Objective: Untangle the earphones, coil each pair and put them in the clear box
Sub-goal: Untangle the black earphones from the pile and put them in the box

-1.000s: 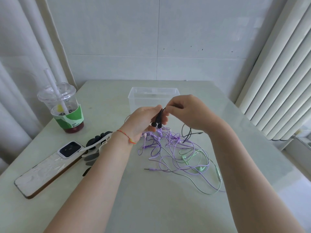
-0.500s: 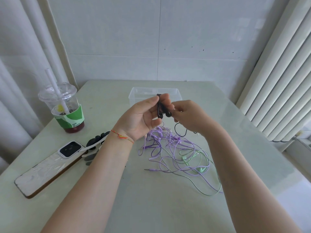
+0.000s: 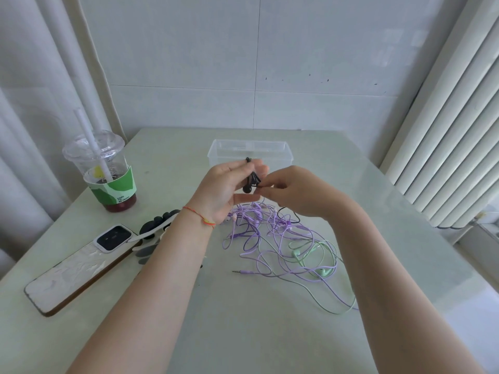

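Observation:
My left hand (image 3: 225, 188) holds a small bundle of black earphones (image 3: 251, 180) upright above the table, fingers and thumb around it. My right hand (image 3: 294, 194) pinches the black cable beside the bundle, and a black loop (image 3: 293, 214) hangs below it. A tangle of purple earphones (image 3: 259, 233) and green earphones (image 3: 316, 255) lies on the table under both hands. The clear box (image 3: 216, 152) stands just behind my hands, with nothing visible in it.
A plastic cup with a straw and green sleeve (image 3: 105, 171) stands at the left. A phone in a white case (image 3: 78, 268) lies near the left edge, with a black-and-white object (image 3: 156, 228) beside it. Window blinds (image 3: 445, 130) are on the right.
Both hands rose from just above the tangle to in front of the clear box. The black bundle turned upright in my left hand while my right hand kept pulling cable around it.

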